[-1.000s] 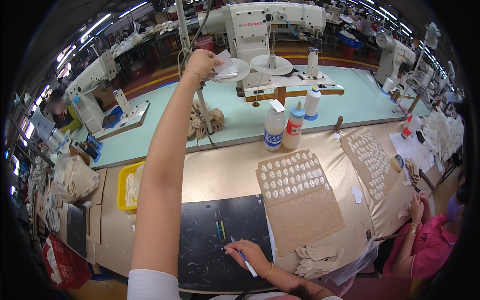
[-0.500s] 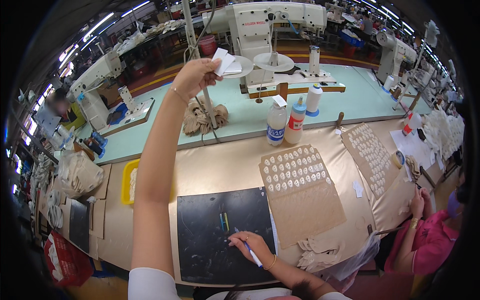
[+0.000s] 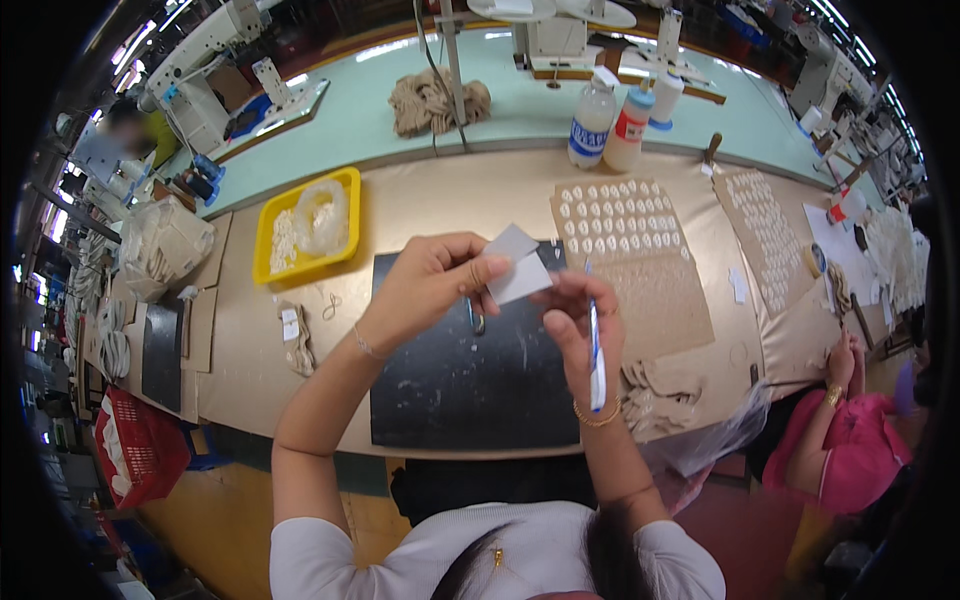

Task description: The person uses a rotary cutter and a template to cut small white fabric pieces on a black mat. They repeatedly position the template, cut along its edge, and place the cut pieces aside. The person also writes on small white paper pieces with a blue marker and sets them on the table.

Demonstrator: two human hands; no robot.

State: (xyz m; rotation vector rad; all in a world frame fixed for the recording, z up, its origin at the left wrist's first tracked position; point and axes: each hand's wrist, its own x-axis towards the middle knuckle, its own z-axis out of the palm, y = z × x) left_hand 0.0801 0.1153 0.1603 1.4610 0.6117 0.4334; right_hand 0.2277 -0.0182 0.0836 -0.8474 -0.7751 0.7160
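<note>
Above the black board [image 3: 480, 395], my left hand [image 3: 425, 285] pinches a couple of white paper slips [image 3: 520, 280] between thumb and fingers. My right hand [image 3: 585, 340] holds a blue-and-white pen [image 3: 597, 365] upright against its palm, and its fingertips reach the right edge of the slips. Whether those fingertips also grip the paper is hard to tell. Partly hidden behind my left hand, a small dark pen-like tool [image 3: 477, 322] lies on the board.
A yellow tray [image 3: 262, 240] of small pale pieces stands left. Right of the board lie a brown sheet [image 3: 640, 300] with rows of white ovals and a fabric stack [image 3: 660, 395]. Two bottles [image 3: 592, 125] stand behind. A co-worker in pink [image 3: 840, 450] sits at right.
My left hand has come down from the sewing table with the paper slips. My right hand has lifted off the board with the pen to meet them. The view has tilted downward.
</note>
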